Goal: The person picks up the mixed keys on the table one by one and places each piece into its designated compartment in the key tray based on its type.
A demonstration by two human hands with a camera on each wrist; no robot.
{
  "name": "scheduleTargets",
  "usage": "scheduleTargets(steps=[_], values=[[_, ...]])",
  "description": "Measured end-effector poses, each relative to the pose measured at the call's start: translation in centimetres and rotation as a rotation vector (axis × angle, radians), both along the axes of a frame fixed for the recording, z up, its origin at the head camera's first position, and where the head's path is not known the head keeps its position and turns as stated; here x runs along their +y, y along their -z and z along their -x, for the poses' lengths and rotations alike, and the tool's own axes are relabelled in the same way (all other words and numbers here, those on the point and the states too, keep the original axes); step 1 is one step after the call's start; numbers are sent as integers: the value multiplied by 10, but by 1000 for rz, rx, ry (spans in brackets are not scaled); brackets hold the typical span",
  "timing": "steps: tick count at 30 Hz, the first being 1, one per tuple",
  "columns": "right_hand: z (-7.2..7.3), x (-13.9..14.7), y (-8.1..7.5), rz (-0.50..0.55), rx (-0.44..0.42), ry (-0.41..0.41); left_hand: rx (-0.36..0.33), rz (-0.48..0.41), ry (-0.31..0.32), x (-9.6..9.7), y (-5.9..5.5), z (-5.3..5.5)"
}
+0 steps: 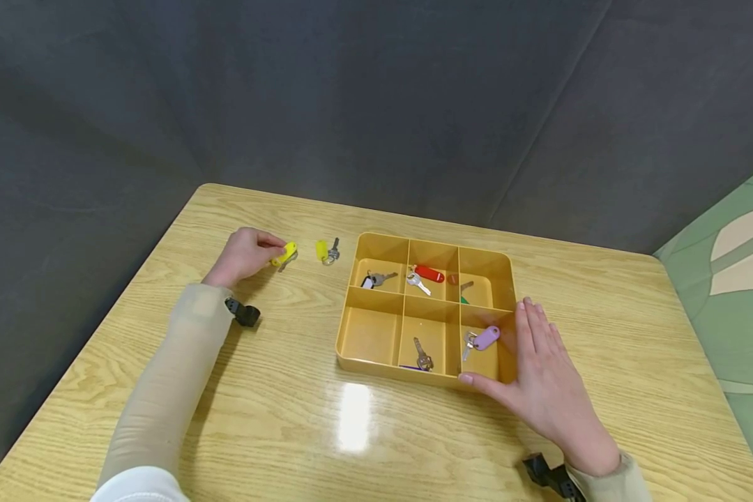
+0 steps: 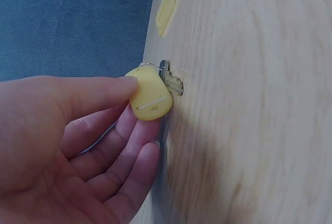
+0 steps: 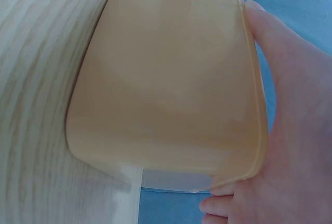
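Observation:
Over the left part of the table, my left hand (image 1: pixel 246 252) pinches a yellow key tag (image 2: pixel 150 97) between thumb and fingers. A small key (image 2: pixel 174 83) hangs from the tag's ring, close to the tabletop. Just right of it lies another yellow key tag (image 1: pixel 322 251) with its keys (image 1: pixel 332 252). My right hand (image 1: pixel 549 373) rests at the near right corner of a yellow-orange compartment box (image 1: pixel 376 366). Its straight fingers lie along the right side, and the thumb touches the near rim.
Inside the box are a red key tag (image 1: pixel 429 273), a purple key tag (image 1: pixel 486 339), a key (image 1: pixel 422 355) by a blue edge, a white-and-black tag (image 1: pixel 367 282) and a partly hidden green tag (image 1: pixel 464 300). A dark curtain (image 1: pixel 376 104) hangs behind the wooden table (image 1: pixel 270 418).

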State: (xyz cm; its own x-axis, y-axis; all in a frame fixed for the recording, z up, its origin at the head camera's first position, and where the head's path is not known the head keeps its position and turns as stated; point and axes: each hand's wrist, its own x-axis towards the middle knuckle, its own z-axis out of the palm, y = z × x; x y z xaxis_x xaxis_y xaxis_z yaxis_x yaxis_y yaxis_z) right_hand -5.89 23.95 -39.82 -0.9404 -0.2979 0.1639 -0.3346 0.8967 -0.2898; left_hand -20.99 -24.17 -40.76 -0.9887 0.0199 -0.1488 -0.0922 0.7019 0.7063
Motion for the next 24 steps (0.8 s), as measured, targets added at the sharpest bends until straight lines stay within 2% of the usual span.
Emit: scheduleTargets(steps=[7, 24], values=[[0, 0, -1, 5, -2, -1, -16, -41, -10, -1, -1, -1], [1, -1, 0, 8, 4, -8, -32, -68, -25, -2, -2, -2]])
